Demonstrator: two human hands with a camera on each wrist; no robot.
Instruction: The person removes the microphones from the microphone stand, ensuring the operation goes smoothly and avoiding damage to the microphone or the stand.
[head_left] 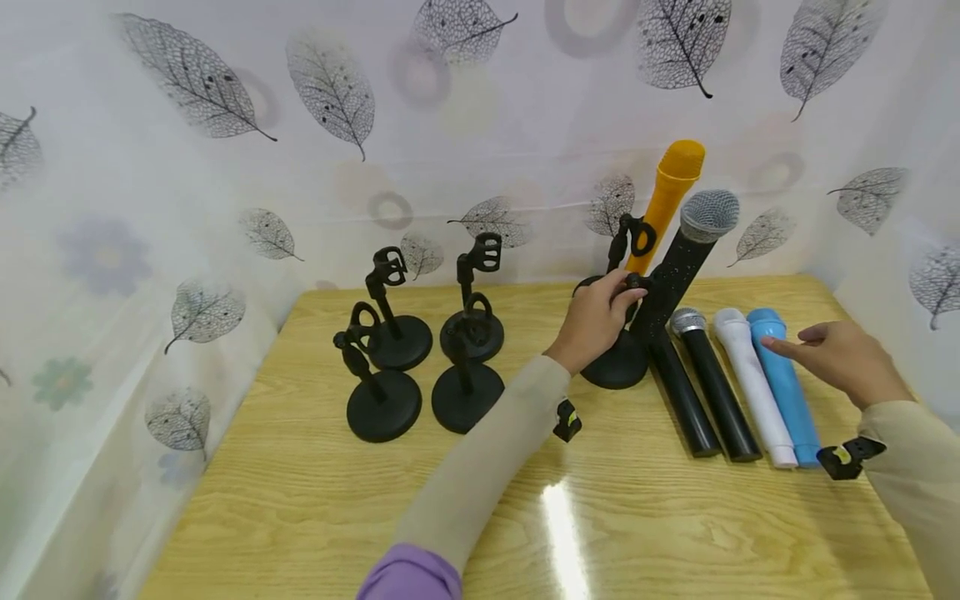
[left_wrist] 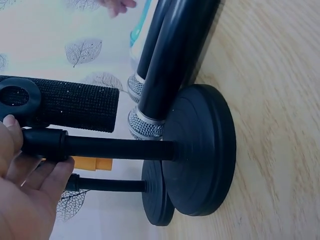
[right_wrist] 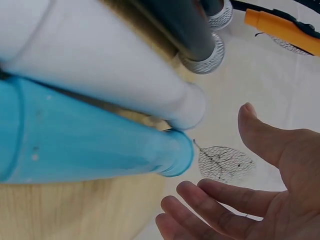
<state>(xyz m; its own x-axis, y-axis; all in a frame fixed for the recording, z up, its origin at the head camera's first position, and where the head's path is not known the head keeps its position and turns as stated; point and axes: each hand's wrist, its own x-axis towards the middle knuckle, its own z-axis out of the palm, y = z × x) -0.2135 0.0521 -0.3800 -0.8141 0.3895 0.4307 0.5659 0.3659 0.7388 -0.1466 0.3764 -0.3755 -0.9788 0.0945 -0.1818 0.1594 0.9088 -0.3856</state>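
My left hand (head_left: 596,321) grips the upper part of a black desk microphone stand (left_wrist: 120,148), just under its clip. A black speckled microphone (head_left: 678,271) with a silver mesh head leans tilted in that clip. Behind it, an orange microphone (head_left: 663,204) sits slanted at a second black stand (left_wrist: 157,192). My right hand (head_left: 851,362) is held with thumb and fingers apart, holding nothing, over the right side of the table near the head of a blue microphone (right_wrist: 100,137). A white microphone (head_left: 756,387) lies beside the blue one.
Two black microphones with silver heads, one nearer the stand (head_left: 686,404) and one beside the white (head_left: 722,396), lie on the wooden table (head_left: 600,517). Several black stands with bare clips, including a front one (head_left: 384,406), stand at left. A leaf-patterned cloth (head_left: 420,183) hangs behind.
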